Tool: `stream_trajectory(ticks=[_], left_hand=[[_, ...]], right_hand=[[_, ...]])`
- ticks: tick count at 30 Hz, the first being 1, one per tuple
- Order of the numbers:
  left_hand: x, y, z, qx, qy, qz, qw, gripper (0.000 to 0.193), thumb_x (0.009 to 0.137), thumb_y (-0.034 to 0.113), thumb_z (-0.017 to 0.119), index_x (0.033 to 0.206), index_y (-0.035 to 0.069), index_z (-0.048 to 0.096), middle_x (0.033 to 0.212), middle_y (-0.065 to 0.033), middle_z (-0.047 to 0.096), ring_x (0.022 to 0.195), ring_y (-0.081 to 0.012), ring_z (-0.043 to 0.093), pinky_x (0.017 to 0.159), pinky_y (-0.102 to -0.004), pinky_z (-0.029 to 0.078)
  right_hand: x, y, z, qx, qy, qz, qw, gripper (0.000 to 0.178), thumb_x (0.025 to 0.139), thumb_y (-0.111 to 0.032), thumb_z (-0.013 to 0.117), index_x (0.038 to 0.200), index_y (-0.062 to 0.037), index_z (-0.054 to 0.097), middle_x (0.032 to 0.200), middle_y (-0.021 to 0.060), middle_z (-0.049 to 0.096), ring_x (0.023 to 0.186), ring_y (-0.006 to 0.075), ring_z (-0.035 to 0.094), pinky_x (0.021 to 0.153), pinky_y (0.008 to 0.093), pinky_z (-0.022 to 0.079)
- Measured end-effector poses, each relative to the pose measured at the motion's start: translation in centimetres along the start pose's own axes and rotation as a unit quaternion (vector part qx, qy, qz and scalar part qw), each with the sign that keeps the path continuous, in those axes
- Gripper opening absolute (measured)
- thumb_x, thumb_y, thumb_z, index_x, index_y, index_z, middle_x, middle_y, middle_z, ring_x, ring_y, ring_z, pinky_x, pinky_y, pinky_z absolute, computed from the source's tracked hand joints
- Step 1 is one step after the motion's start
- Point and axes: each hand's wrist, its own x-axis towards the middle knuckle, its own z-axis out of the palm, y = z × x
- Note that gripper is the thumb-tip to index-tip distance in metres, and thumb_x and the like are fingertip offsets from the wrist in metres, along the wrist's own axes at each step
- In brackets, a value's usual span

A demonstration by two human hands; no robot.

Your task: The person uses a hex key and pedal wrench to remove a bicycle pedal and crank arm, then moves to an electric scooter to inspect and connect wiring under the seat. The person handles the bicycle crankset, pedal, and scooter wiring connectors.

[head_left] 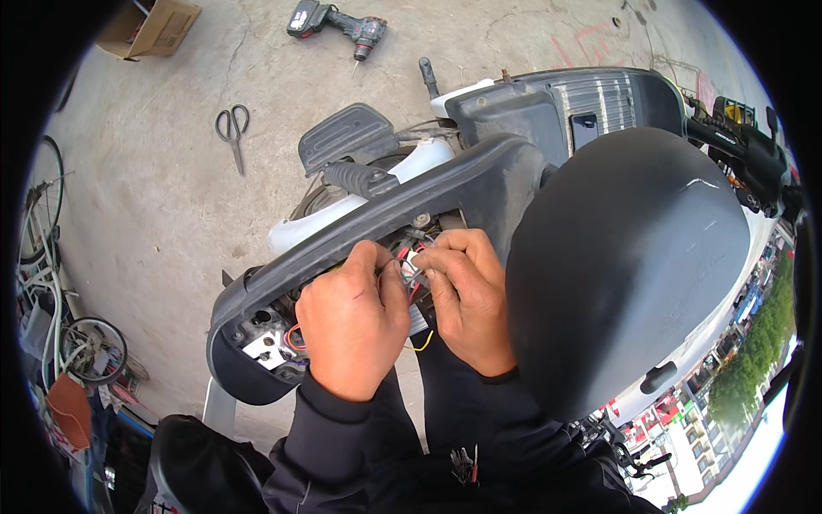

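Observation:
Both my hands are over the opened underseat bay of an electric scooter (411,195). My left hand (355,313) is closed, thumb and forefinger pinching thin wires (408,272). From the right, my right hand (467,295) pinches the same small bunch, its fingertips almost meeting the left ones. Red and white pieces show between the fingers; the exact joint is hidden. A loose yellow wire (425,343) hangs below the hands. Orange and red wires (294,337) run beside a white metal bracket (267,349) at the scooter's tail.
The black saddle (634,257) stands tipped up close to my right hand. On the concrete floor lie scissors (233,135) and a cordless drill (342,27). A cardboard box (154,30) is at the far left; bicycles (90,351) stand along the left edge.

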Motion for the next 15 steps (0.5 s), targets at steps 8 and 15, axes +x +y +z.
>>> stream_trajectory(ticks=[8, 15], left_hand=[[0.0, -0.1, 0.3, -0.022, 0.012, 0.001, 1.0, 0.008, 0.092, 0.013, 0.071, 0.086, 0.009, 0.067, 0.061, -0.0118, 0.065, 0.058, -0.036, 0.067, 0.055, -0.0458, 0.05], [0.2, -0.2, 0.2, -0.073, -0.013, -0.011, 0.997, 0.01, 0.094, 0.015, 0.073, 0.087, 0.01, 0.067, 0.06, -0.009, 0.064, 0.055, -0.0333, 0.065, 0.052, -0.0432, 0.046]], right_hand=[[0.0, 0.4, -0.7, 0.009, -0.036, -0.039, 0.999, 0.023, 0.091, 0.013, 0.066, 0.108, -0.0017, 0.069, 0.115, 0.015, 0.061, 0.097, 0.0251, 0.066, 0.084, 0.0325, 0.056], [-0.5, 0.1, -1.1, 0.029, -0.074, -0.006, 0.997, 0.02, 0.094, 0.01, 0.067, 0.108, -0.0031, 0.069, 0.122, 0.0167, 0.059, 0.099, 0.0267, 0.068, 0.084, 0.0333, 0.057]])
